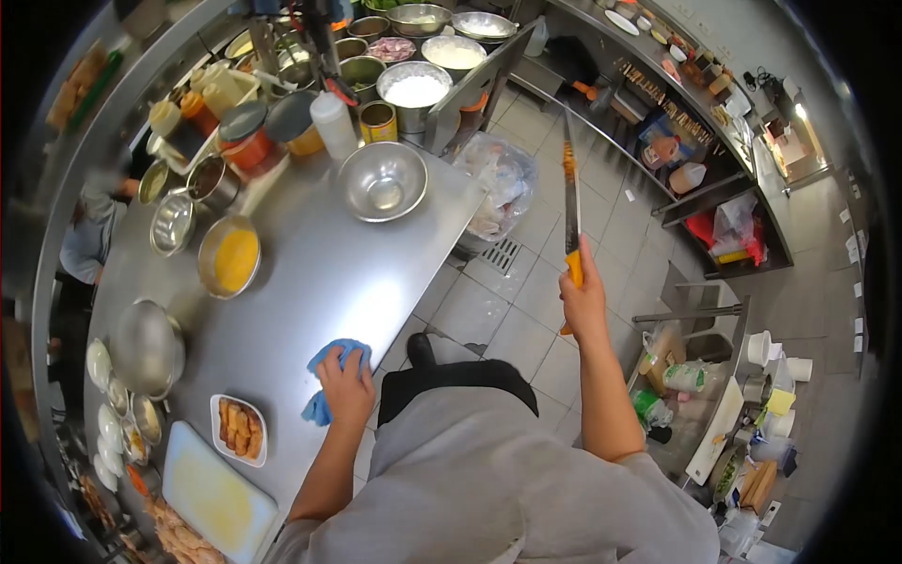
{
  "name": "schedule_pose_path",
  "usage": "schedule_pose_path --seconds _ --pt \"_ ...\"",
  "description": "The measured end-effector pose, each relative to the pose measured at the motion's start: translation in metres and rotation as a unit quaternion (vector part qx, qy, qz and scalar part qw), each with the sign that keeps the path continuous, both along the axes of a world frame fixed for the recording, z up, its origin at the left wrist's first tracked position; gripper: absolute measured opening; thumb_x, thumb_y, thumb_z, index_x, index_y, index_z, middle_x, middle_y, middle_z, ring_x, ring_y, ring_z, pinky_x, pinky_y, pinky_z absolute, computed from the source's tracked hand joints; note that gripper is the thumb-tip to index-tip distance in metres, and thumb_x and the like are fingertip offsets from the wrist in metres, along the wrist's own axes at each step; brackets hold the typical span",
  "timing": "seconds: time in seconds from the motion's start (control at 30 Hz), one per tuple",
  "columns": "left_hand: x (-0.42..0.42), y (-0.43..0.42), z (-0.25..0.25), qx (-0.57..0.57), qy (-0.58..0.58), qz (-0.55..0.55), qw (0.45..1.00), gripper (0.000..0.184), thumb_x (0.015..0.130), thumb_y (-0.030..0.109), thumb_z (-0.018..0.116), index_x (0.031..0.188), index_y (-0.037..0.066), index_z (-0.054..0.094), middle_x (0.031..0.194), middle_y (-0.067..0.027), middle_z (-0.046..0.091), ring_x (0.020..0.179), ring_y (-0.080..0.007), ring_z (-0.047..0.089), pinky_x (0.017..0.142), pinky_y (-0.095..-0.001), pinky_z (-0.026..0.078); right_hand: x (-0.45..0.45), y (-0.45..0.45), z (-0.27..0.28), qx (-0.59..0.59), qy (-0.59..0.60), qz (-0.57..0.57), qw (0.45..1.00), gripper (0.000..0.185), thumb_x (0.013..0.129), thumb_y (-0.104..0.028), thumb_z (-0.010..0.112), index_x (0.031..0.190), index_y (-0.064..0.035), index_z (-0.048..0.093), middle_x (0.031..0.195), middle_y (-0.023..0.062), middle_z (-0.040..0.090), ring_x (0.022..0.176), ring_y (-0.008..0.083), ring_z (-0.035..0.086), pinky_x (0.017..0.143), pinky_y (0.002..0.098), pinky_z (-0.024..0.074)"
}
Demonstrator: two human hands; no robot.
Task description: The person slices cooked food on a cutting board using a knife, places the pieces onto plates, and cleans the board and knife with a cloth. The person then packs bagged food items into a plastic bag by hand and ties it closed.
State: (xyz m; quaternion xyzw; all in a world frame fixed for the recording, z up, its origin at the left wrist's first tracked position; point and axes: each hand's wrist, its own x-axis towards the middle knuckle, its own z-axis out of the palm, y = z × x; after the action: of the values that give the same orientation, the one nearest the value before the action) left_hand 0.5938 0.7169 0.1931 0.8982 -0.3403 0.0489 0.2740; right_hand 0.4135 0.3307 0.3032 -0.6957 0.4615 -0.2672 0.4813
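My right hand [586, 303] is wrapped round the yellow handle of a long knife [572, 188], held out over the floor with the blade pointing away from me. Orange-brown bits cling to the blade near its far end. On the near edge of the steel counter [310, 282], my left hand [348, 385] grips a bunched blue cloth [321, 406]. To its left sits a white dish [218, 434] of browned, fried-looking pieces [241, 430]. Beyond that dish lies a white cutting board [216, 491] with a yellowish stain.
Farther along the counter stand an empty steel bowl [383, 181], a bowl of yellow liquid [235, 258], a white squeeze bottle [333, 124] and a can [378, 122]. A plastic-lined bin [496, 179] is beside the counter's end. Shelving [714, 202] and a side cart [714, 442] stand right.
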Motion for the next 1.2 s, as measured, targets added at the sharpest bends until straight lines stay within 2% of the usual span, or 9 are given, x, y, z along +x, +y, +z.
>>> schedule_pose_path --seconds 0.07,0.1,0.23,0.3,0.67,0.97,1.07,1.13,1.2 --pt "0.015 -0.04 -0.002 0.024 -0.009 -0.012 1.0 0.036 0.088 0.01 0.074 0.122 0.007 0.066 0.13 -0.0238 0.054 0.113 -0.0463 0.051 0.097 -0.0546 0.044 0.02 -0.039 -0.034 -0.018 0.1 0.017 0.995 0.077 0.097 0.0 0.058 0.167 -0.0233 0.033 0.106 0.0046 0.063 0.078 0.0101 0.056 0.069 0.025 0.0524" --pt "0.021 -0.063 -0.002 -0.009 -0.011 -0.013 1.0 0.04 0.088 0.012 0.074 0.125 0.004 0.063 0.132 -0.0245 0.054 0.115 -0.0475 0.051 0.099 -0.0549 0.044 0.034 -0.063 -0.083 -0.277 0.042 0.024 0.96 0.073 0.098 -0.005 0.058 0.166 -0.0239 0.035 0.093 0.0062 0.065 0.068 0.0151 0.06 0.065 0.0285 0.0529" --pt "0.045 -0.142 -0.006 -0.121 0.016 -0.028 0.992 0.048 0.091 0.018 0.075 0.131 -0.003 0.058 0.135 -0.0273 0.055 0.123 -0.0486 0.054 0.105 -0.0514 0.047 0.064 -0.137 -0.173 -0.177 0.191 0.06 0.964 0.053 0.1 -0.012 0.059 0.152 -0.0165 0.05 0.08 0.0062 0.062 0.06 0.0182 0.06 0.056 0.0335 0.0514" --pt "0.049 -0.175 -0.005 -0.115 0.028 -0.009 0.993 0.045 0.091 0.017 0.075 0.128 -0.004 0.06 0.132 -0.0265 0.058 0.12 -0.0469 0.057 0.104 -0.0501 0.048 0.069 -0.168 -0.163 0.272 0.158 0.124 0.941 0.029 0.1 -0.015 0.058 0.128 -0.0091 0.056 0.076 0.0055 0.059 0.058 0.0159 0.059 0.048 0.0344 0.0469" --pt "-0.027 -0.519 0.049 -0.25 0.144 -0.282 0.915 0.034 0.084 0.013 0.084 0.115 0.005 0.074 0.115 -0.0138 0.062 0.106 -0.0305 0.064 0.09 -0.0383 0.053 -0.009 -0.261 -0.059 0.419 -0.023 0.203 0.884 0.017 0.095 -0.011 0.059 0.11 -0.0075 0.053 0.078 0.0039 0.055 0.051 0.0139 0.05 0.048 0.0309 0.0432" --pt "0.017 -0.685 0.016 -0.211 0.124 -0.138 0.96 0.036 0.085 0.016 0.084 0.117 0.002 0.074 0.112 -0.0185 0.062 0.106 -0.0368 0.062 0.094 -0.0427 0.051 -0.108 -0.323 0.018 0.425 -0.021 0.243 0.872 0.039 0.098 -0.009 0.058 0.136 -0.007 0.048 0.082 0.001 0.051 0.054 0.0077 0.045 0.051 0.0257 0.0392" --pt "0.056 -0.695 -0.012 -0.101 0.156 -0.001 0.983 0.04 0.089 0.019 0.079 0.121 -0.002 0.07 0.123 -0.0227 0.061 0.117 -0.0406 0.06 0.103 -0.0448 0.048 -0.139 -0.331 -0.012 0.381 0.048 0.234 0.893 0.048 0.097 -0.009 0.061 0.142 -0.0059 0.046 0.088 0.0095 0.061 0.061 0.0174 0.062 0.056 0.0333 0.0497" --pt "0.03 -0.693 0.023 -0.138 0.15 -0.024 0.979 0.041 0.089 0.019 0.078 0.123 -0.002 0.068 0.124 -0.0234 0.061 0.117 -0.041 0.059 0.104 -0.0457 0.048 -0.143 -0.33 -0.028 -0.185 0.316 0.21 0.907 0.063 0.095 -0.013 0.064 0.152 -0.0072 0.041 0.104 0.0197 0.069 0.082 0.0322 0.072 0.071 0.0447 0.0573" --pt "-0.004 -0.686 0.033 -0.182 0.123 -0.095 0.971 0.043 0.089 0.019 0.076 0.125 -0.001 0.066 0.123 -0.0237 0.061 0.117 -0.0419 0.058 0.104 -0.048 0.047 -0.134 -0.337 -0.026 -0.146 0.355 0.175 0.907 0.069 0.093 -0.014 0.067 0.154 -0.0053 0.037 0.109 0.0231 0.069 0.09 0.0404 0.07 0.076 0.0503 0.0566"
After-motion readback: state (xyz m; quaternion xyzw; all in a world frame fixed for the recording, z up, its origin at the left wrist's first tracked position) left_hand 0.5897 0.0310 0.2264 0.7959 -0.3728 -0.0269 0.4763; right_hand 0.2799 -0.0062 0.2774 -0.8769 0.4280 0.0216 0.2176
